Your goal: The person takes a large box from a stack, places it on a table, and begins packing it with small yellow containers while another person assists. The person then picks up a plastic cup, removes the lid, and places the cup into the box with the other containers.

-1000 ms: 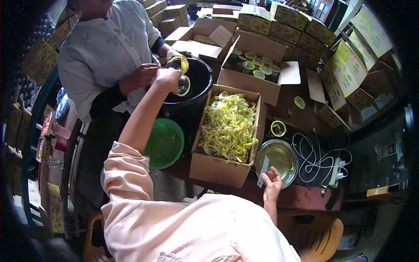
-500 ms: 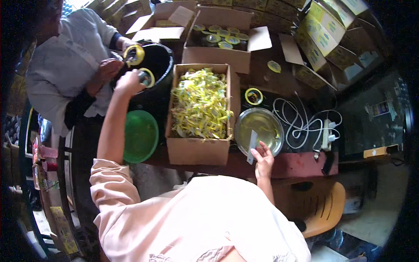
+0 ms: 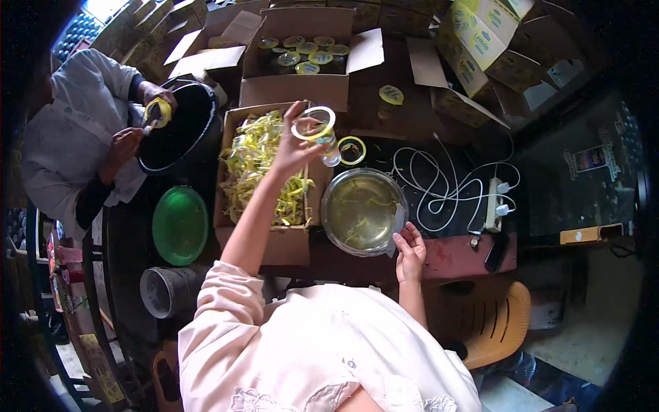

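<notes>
In my left hand is a clear plastic cup with a yellow rim, held above the right edge of a cardboard box. Thin yellow shreds fill that box. My right hand pinches a flat, pale strip-shaped blade at the right side of a round clear bowl. Yellowish liquid and a few shreds show inside the bowl. Just behind it stands another yellow-rimmed container, with a dark inside. A lidded cup sits farther back.
At the left, a co-worker holds a yellow-rimmed cup over a black bucket. A green basin and grey bucket lie nearer. Behind is an open carton of lidded cups. White cables and a power strip lie right.
My left hand has moved right with the cup, from beside the co-worker's hands to the shred box. My right hand stays by the bowl with the blade. The view has shifted.
</notes>
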Motion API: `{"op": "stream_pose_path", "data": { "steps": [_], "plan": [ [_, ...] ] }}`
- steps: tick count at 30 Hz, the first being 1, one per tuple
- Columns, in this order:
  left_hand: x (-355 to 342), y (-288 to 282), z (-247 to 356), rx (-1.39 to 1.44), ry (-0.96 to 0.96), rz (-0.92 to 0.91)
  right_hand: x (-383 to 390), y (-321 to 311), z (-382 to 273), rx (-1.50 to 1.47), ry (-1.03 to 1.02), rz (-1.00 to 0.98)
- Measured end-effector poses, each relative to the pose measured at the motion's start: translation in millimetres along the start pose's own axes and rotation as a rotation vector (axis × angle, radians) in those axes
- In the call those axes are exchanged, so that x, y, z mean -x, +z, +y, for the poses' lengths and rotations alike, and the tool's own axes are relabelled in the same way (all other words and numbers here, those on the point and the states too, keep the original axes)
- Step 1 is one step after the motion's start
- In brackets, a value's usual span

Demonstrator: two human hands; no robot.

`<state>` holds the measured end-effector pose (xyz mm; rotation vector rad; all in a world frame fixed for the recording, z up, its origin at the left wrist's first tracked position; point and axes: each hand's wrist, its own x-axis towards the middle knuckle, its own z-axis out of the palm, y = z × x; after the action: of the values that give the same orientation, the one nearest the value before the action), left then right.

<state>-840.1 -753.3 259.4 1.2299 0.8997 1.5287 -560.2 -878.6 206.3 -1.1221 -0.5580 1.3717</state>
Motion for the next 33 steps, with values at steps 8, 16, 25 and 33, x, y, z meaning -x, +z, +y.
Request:
{"op": "stream_pose_path", "data": {
  "steps": [8, 16, 25, 33],
  "plan": [
    [-16.2, 35.1, -89.0, -0.167, 0.133, 0.095, -31.0, -65.0, 10.1, 0.106, -0.026, 0.036],
    [-13.8, 34.3, -124.0, -0.417, 0.047, 0.097, -60.0, -96.5, 69.5, 0.095, 0.108, 0.155],
    [-8.8, 38.2, -133.0, -0.394, -0.075, 0.084, -64.6, -92.1, 69.2, 0.250, 0.139, 0.085],
    [-35.4, 24.1, -96.7, -0.179, -0.058, 0.150, -69.6, -89.8, 64.2, 0.289, 0.110, 0.046]
  ]
}}
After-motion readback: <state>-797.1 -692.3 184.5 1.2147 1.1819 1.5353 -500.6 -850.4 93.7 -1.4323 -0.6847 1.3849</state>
